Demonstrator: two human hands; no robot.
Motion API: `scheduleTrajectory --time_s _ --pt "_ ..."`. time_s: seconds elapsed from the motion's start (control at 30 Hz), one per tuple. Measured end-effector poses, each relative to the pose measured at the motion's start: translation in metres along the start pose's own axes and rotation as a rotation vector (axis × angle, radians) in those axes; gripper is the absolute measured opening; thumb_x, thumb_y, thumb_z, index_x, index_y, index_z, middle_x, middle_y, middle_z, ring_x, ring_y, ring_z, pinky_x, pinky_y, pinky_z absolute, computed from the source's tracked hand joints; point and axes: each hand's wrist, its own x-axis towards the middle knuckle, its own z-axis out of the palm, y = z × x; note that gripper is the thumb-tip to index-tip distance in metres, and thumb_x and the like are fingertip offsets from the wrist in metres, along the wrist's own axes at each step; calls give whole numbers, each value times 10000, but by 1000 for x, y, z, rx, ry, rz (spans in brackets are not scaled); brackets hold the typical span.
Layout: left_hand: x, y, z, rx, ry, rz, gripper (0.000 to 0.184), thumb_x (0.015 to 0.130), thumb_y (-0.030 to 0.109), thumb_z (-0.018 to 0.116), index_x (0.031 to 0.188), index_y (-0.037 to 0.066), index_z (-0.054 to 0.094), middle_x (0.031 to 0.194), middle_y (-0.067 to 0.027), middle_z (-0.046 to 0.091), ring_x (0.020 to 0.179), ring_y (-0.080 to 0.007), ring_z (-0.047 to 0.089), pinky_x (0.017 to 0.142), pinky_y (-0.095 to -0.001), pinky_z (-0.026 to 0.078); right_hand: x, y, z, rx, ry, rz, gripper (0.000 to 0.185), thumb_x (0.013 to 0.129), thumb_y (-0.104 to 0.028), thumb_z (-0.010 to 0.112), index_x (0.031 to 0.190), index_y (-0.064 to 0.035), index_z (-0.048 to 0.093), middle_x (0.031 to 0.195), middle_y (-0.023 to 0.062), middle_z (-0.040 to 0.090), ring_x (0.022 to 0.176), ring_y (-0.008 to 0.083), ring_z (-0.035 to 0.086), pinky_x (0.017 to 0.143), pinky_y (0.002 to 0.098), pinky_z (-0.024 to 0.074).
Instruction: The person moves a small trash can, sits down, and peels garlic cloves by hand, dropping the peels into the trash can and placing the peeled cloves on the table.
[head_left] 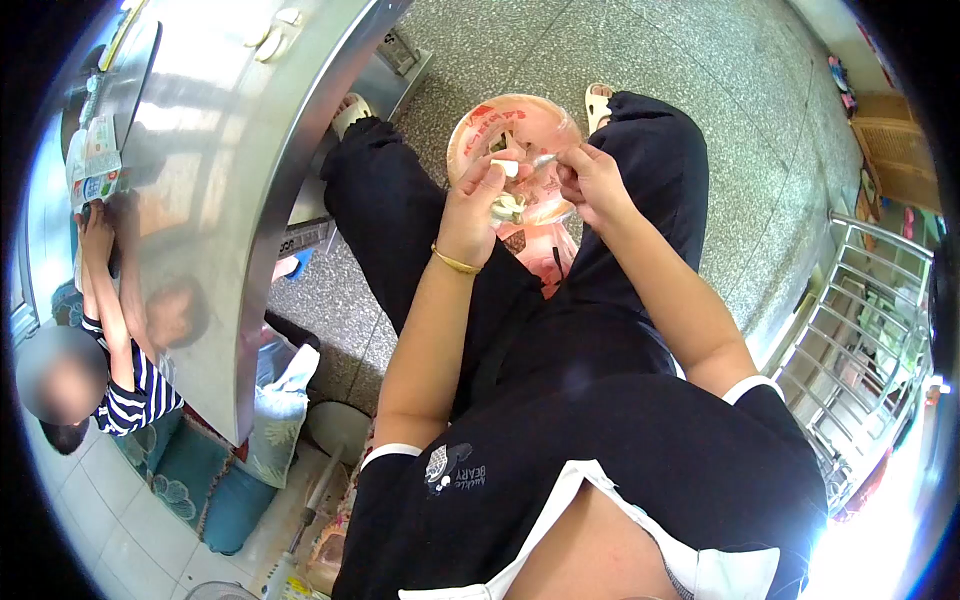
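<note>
My left hand (472,212) is closed around a small white piece of food (505,168), whose exact kind I cannot make out. Just under its fingers shows a pale, greenish-white clump (508,207); whether the palm holds it is unclear. My right hand (594,188) pinches what looks like a small knife, its short shiny blade (543,160) pointing toward the white piece. Both hands are above a bin lined with a pink plastic bag (490,115), which stands on the floor between my legs. Some scraps lie inside it.
A shiny metal table (215,150) stands at the left, with several pale pieces (272,42) near its far end. Another person in a striped shirt (150,395) reaches over it to a carton (98,170). A metal rack (850,330) is at the right.
</note>
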Motion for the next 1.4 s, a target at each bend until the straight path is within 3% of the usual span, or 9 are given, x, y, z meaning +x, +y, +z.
scheduleTrajectory --time_s 0.13,0.27,0.3,0.57,0.73,0.97,1.17,1.23,1.4 --pt "1 1 -9 -121 -78 -84 262 920 153 433 1119 4 515 964 -112 611 790 -136 592 692 -239 486 7 2 -3 20 68 -12 60 799 -61 538 755 -40 503 587 6 469 390 43 316 350 177 214" --pt "3 -5 -17 -38 -112 -150 246 908 131 458 1110 3 517 967 -103 612 797 -134 598 702 -243 486 8 12 5 -360 26 -247 97 789 -102 590 796 -5 584 650 25 545 500 55 449 437 194 347" --pt "3 -9 -15 69 -49 -101 240 899 120 477 1102 0 522 967 -94 611 802 -130 598 711 -244 485 6 15 6 -435 -36 -398 129 782 -126 613 791 2 615 677 29 570 553 62 490 481 205 387" --pt "3 -17 -10 532 60 207 223 868 96 540 1055 -22 571 941 -67 615 841 -123 594 757 -238 464 -16 -3 19 -810 -167 -456 179 783 -153 618 864 5 645 719 34 615 657 72 542 602 236 449" --pt "-1 -15 -5 932 71 477 197 826 88 566 1005 16 602 919 -135 629 815 -225 622 720 -306 475 -14 -6 12 -803 -249 -382 182 791 -154 610 856 13 641 712 39 621 644 80 550 595 238 451" --pt "-1 -18 -6 1081 75 473 204 812 97 575 999 26 614 886 -157 627 811 -278 616 708 -320 476 -17 -7 12 -943 -192 -472 152 756 -124 610 808 16 633 667 40 607 616 75 539 564 240 448" --pt "-3 -17 -3 917 49 368 208 835 104 562 1008 -3 606 905 -148 638 803 -205 626 699 -284 477 -14 -3 12 -805 -157 -420 126 739 -106 593 776 12 616 638 28 578 599 59 512 543 226 429" --pt "-2 -17 -3 831 45 360 211 850 55 538 1042 -1 604 850 -56 644 754 -69 572 666 -218 461 -12 -1 12 -678 -183 -351 125 737 -107 595 777 11 608 657 21 578 612 59 513 548 222 425" --pt "0 -16 -3 705 81 312 208 826 64 580 1022 -4 603 876 -50 638 771 -84 581 690 -219 466 -7 4 8 -654 -120 -319 114 744 -98 592 775 12 598 679 16 580 621 64 513 565 219 426"
